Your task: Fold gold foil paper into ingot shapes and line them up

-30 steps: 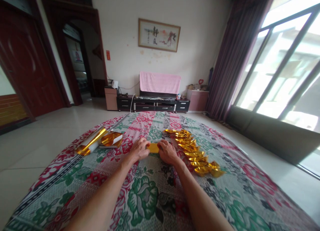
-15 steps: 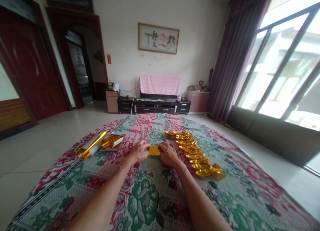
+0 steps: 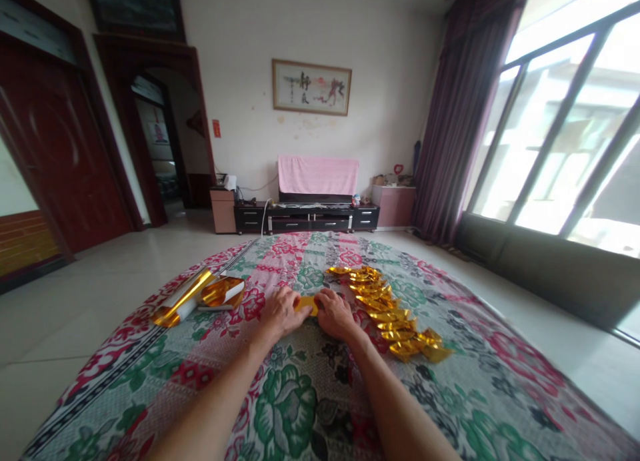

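Between my two hands lies a small folded piece of gold foil paper (image 3: pixel 307 304), held low over the patterned cloth. My left hand (image 3: pixel 284 311) grips its left end, fingers closed. At the other end, my right hand (image 3: pixel 334 312) pinches the paper with thumb and fingers. Both hands partly cover the piece, so its full shape is hidden. Just right of my right hand runs a row of folded gold foil ingots (image 3: pixel 383 304), several of them overlapping. To the left, a loose roll of gold foil paper (image 3: pixel 187 298) lies beside a curled stack of gold sheets (image 3: pixel 223 292).
The round table's floral cloth (image 3: pixel 287 408) spreads under everything. Beyond it stands a low black TV cabinet (image 3: pixel 310 220) with a pink cloth (image 3: pixel 319 174) over the television. A purple curtain (image 3: pixel 450 121) and windows are on the right; a red door (image 3: pixel 55 134) is on the left.
My hands have come slightly closer together, and less of the gold paper shows between them. The camera view has tilted up a little. The ingots and the roll stay where they were.
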Tool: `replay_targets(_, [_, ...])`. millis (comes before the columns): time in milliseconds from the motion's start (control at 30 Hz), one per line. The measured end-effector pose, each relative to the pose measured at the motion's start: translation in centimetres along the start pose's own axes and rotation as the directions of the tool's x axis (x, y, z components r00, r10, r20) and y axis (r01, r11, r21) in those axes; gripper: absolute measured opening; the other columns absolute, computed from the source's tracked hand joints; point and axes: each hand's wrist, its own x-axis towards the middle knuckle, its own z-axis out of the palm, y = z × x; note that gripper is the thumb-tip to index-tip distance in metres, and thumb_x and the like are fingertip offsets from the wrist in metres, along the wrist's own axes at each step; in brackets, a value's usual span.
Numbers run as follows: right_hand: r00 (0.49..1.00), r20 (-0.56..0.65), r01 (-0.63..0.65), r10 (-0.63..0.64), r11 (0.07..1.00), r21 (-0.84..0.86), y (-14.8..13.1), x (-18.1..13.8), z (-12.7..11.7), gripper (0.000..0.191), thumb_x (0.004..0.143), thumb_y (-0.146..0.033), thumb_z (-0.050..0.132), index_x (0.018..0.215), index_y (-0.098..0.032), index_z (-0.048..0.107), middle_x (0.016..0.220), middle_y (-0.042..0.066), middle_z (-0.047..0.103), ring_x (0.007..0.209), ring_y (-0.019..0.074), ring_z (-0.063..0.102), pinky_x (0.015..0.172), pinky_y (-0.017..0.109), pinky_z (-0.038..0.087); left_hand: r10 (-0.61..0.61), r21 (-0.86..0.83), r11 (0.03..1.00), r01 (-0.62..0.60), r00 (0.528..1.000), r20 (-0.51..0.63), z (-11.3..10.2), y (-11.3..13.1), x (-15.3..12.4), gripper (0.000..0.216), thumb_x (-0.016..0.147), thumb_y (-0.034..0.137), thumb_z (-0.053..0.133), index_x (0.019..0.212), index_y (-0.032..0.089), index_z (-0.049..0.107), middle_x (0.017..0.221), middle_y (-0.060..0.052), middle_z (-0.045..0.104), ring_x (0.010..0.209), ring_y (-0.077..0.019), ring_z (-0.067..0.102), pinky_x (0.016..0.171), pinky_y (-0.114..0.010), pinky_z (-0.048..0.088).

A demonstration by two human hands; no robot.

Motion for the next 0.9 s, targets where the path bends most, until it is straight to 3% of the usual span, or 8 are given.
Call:
replay_targets(133, [1.000, -0.009, 0.009, -0.009, 1.000, -0.007, 0.0, -0.1, -0.1, 0.028, 0.072, -0.020, 0.040, 0.095, -0.024, 0.057, 0.117, 0.002, 0.050, 0.106, 0.0191, 0.046, 0.088, 0.035, 0.031, -0.031, 0.036, 0.999, 0.032, 0.999, -0.021, 0.1, 0.5, -0.1, 0.025, 0.066, 0.042, 0.060, 0.076, 0.019, 0.057, 0.081, -0.005, 0.054, 0.083, -0.0196, 0.052, 0.079, -0.033, 0.040])
replay_targets(300, [1.000, -0.002, 0.013, -0.013, 1.000, -0.019, -0.1, -0.1, -0.3, 0.030, 0.071, -0.017, 0.039, 0.095, -0.024, 0.057, 0.115, 0.002, 0.051, 0.105, 0.0182, 0.046, 0.086, 0.033, 0.031, 0.022, -0.052, 0.999, -0.017, 0.994, 0.106, -0.4, -1.0, 0.6, 0.017, 0.065, 0.022, 0.059, 0.082, 0.021, 0.060, 0.089, -0.002, 0.055, 0.087, -0.0164, 0.052, 0.080, -0.029, 0.041])
replay_targets(467, [1.000, -0.001, 0.007, -0.007, 1.000, -0.018, -0.2, -0.1, -0.3, 0.029, 0.071, -0.018, 0.040, 0.094, -0.024, 0.057, 0.116, 0.002, 0.051, 0.105, 0.0179, 0.046, 0.086, 0.032, 0.030, 0.063, -0.104, 0.994, -0.046, 0.985, 0.163, -0.9, -1.6, 0.7, 0.019, 0.066, 0.017, 0.054, 0.082, 0.020, 0.062, 0.089, -0.003, 0.055, 0.089, -0.0161, 0.052, 0.083, -0.029, 0.041])
replay_targets(667, [0.997, -0.079, 0.005, -0.005, 1.000, 0.002, -0.7, -0.6, -0.2, 0.027, 0.076, -0.039, 0.043, 0.093, -0.021, 0.056, 0.112, 0.004, 0.052, 0.104, 0.0202, 0.046, 0.087, 0.034, 0.029, 0.049, -0.109, 0.994, -0.032, 0.985, 0.162, -1.1, -1.2, 0.6, 0.019, 0.065, 0.018, 0.053, 0.082, 0.019, 0.062, 0.090, -0.003, 0.055, 0.090, -0.0172, 0.052, 0.085, -0.030, 0.040])
replay_targets(800, [0.999, -0.049, 0.010, -0.009, 1.000, 0.013, -0.2, -0.3, 0.0, 0.024, 0.074, -0.031, 0.045, 0.094, -0.022, 0.055, 0.112, 0.004, 0.052, 0.103, 0.0197, 0.046, 0.087, 0.034, 0.029, 0.075, -0.140, 0.989, -0.050, 0.981, 0.178, -1.0, -1.6, 0.7, 0.021, 0.064, 0.016, 0.051, 0.081, 0.018, 0.062, 0.092, -0.004, 0.055, 0.090, -0.0171, 0.052, 0.084, -0.029, 0.040])
replay_targets(900, [0.999, -0.038, -0.009, 0.009, 1.000, 0.018, 0.2, 0.1, 0.3, 0.036, 0.072, -0.025, 0.045, 0.107, -0.021, 0.050, 0.118, 0.005, 0.050, 0.107, 0.0205, 0.045, 0.090, 0.035, 0.028, 0.109, -0.158, 0.984, -0.081, 0.978, 0.177, -0.8, -2.2, 0.8, 0.024, 0.063, 0.014, 0.049, 0.083, 0.018, 0.062, 0.093, -0.004, 0.056, 0.093, -0.0178, 0.052, 0.086, -0.029, 0.040])
